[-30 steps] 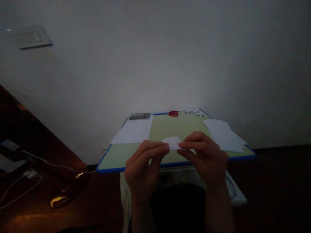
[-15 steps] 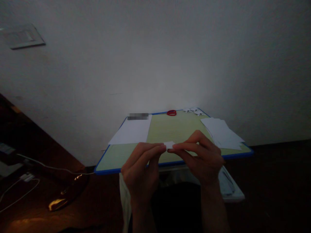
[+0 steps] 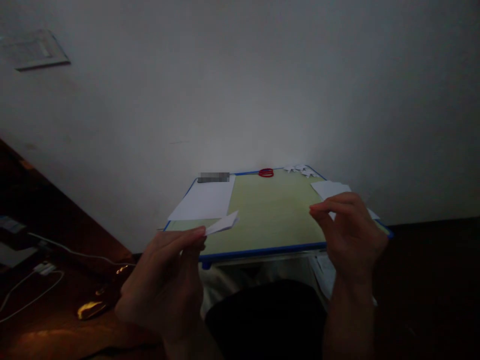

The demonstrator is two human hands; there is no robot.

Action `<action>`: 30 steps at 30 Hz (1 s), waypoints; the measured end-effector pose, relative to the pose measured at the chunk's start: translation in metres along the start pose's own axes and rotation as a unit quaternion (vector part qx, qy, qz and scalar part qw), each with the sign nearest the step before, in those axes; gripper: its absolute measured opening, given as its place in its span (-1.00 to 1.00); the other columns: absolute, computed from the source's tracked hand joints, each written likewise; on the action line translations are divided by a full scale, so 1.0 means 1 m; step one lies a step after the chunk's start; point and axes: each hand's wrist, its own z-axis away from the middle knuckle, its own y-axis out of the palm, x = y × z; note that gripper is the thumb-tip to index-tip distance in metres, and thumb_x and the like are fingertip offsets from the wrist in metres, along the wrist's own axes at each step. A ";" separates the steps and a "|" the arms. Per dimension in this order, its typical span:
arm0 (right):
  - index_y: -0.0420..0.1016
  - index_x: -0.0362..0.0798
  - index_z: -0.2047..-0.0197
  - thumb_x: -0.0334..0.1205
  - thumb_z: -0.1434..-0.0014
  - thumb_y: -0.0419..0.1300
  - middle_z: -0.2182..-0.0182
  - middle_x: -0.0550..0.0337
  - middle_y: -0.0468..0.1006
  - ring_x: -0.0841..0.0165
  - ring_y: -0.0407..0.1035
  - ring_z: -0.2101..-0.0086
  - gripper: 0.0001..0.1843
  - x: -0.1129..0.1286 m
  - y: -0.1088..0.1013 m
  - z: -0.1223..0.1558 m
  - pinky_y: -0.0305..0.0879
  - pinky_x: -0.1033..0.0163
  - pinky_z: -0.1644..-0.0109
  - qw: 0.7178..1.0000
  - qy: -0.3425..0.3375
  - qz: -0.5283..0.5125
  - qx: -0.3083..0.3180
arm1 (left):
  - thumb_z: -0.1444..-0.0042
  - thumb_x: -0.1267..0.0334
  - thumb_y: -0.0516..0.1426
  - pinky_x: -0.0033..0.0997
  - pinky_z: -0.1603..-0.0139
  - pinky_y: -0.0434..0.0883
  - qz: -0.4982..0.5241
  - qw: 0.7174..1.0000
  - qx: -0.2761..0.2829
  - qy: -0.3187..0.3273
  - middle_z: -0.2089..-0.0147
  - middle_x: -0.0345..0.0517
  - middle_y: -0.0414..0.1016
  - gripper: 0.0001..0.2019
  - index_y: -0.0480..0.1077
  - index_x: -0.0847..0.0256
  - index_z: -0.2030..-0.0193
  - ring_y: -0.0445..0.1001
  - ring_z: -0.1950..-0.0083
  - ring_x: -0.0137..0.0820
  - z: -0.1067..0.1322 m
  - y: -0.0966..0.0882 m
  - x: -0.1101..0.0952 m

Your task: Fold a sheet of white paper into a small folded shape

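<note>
Pinching small folded paper (image 3: 223,224) at one end, left hand (image 3: 165,285) grip closed, at bench (image 3: 270,215) near-left edge. Right hand (image 3: 348,235) well apart, grip loosely open, empty, beside paper stack (image 3: 330,189). Judged step: mid-fold handling; further creasing calls for both hands on paper.

Two hands held apart above green, blue-edged counter (image 3: 270,215); dim light.
Left hand (image 3: 165,285) pinches small folded white paper piece (image 3: 224,223) by one end, grip closed at fingertips. Right hand (image 3: 350,235) holds nothing, fingers loosely curled, in front of white paper stack (image 3: 330,188). Flat white sheet (image 3: 204,200) far left; red rings (image 3: 266,173) at far edge.
</note>
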 end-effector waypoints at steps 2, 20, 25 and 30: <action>0.71 0.17 0.08 -0.41 -0.27 0.46 0.31 0.28 0.54 0.32 0.45 0.29 -0.74 0.011 0.009 0.001 0.40 0.17 0.26 0.998 0.006 -0.046 0.038 | -0.20 0.51 0.39 -0.34 0.29 0.49 -0.033 0.999 0.002 0.032 0.27 -0.27 0.71 -0.75 0.72 0.01 0.14 0.59 0.31 -0.40 -0.003 0.006 -0.005; 0.60 0.01 0.19 -0.45 -0.27 0.40 0.33 0.21 0.62 0.29 0.45 0.26 -0.83 0.054 0.051 -0.006 0.45 0.09 0.17 0.984 -0.042 -0.057 0.164 | -0.25 0.55 0.36 -0.43 0.26 0.55 -0.014 0.982 0.167 0.091 0.30 -0.25 0.70 -0.80 0.63 0.11 0.18 0.62 0.32 -0.45 -0.015 0.028 -0.017; 0.58 0.02 0.22 -0.48 -0.24 0.36 0.36 0.22 0.60 0.30 0.43 0.30 -0.82 0.049 0.043 -0.009 0.41 0.12 0.22 0.983 -0.059 -0.046 0.166 | -0.22 0.58 0.37 -0.41 0.31 0.49 -0.019 0.981 0.154 0.117 0.35 -0.26 0.66 -0.77 0.61 0.12 0.20 0.56 0.35 -0.43 -0.018 0.025 -0.015; 0.59 -0.01 0.20 -0.50 -0.27 0.35 0.33 0.22 0.60 0.31 0.44 0.27 -0.82 0.046 0.034 -0.010 0.40 0.13 0.18 0.982 -0.046 -0.049 0.179 | -0.20 0.60 0.37 -0.43 0.30 0.47 -0.005 0.981 0.153 0.116 0.34 -0.26 0.63 -0.76 0.61 0.14 0.18 0.55 0.33 -0.45 -0.016 0.023 -0.011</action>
